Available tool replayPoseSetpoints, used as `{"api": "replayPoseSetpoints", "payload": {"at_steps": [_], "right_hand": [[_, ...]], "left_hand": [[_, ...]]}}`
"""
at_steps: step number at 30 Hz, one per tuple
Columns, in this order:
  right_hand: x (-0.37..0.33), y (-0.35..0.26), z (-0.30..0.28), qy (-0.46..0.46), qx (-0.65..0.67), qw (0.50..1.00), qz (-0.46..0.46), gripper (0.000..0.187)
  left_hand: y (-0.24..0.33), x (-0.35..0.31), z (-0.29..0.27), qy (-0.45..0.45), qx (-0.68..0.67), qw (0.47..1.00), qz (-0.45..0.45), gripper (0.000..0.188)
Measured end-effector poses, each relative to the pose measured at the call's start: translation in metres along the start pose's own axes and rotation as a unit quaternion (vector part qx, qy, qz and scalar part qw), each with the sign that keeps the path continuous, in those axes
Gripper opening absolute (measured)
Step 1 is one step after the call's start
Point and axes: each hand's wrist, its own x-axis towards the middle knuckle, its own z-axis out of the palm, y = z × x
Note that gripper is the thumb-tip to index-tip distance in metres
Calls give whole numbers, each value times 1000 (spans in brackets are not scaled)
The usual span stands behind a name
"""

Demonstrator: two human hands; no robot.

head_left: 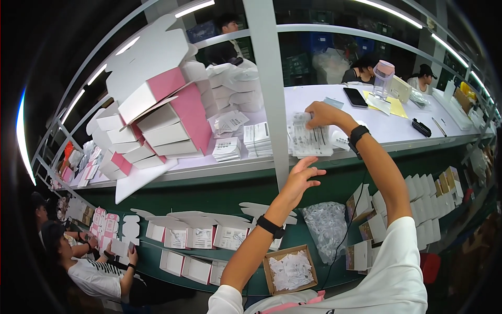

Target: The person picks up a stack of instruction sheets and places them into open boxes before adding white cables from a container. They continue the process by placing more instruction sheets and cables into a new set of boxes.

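The right hand (320, 115) reaches over the white table (392, 125), its bent fingers resting on the far end of a pile of clear packets (312, 146) with printed marks; whether it grips one cannot be told. The pile lies at the table's front edge, just right of a white post (268, 68). The left hand (302, 178) is released and holds nothing, its fingers spread in front of that edge, near the packets. Left of the post, two stacks of folded leaflets (257, 140) stand side by side along the front edge, and farther left rises a heap of pink and white boxes (191, 120). To the right, a black phone (355, 97) and a tumbler (383, 83) with a pink lid sit toward the back edge, while a dark case (421, 128) lies nearer the front edge. Below, the green table (332, 275) carries open white boxes (201, 230) left of its middle, a carton (269, 280) of white paper pieces near its closer edge, a clear plastic bag (325, 230) beyond that carton, and rows of boxes (421, 193) toward its right end. A co-worker (94, 275) handles a white box at its left end.
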Motion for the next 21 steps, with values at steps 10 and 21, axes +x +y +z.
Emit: {"api": "replayPoseSetpoints", "payload": {"at_steps": [10,21], "right_hand": [[-83,0,-43,132,383,912,61,33],[-236,-149,48,-102,469,876,51,34]], "left_hand": [[-9,-4,-9,-24,-61,997,-46,50],[-30,-186,14,-146,-421,888,-111,77]]}}
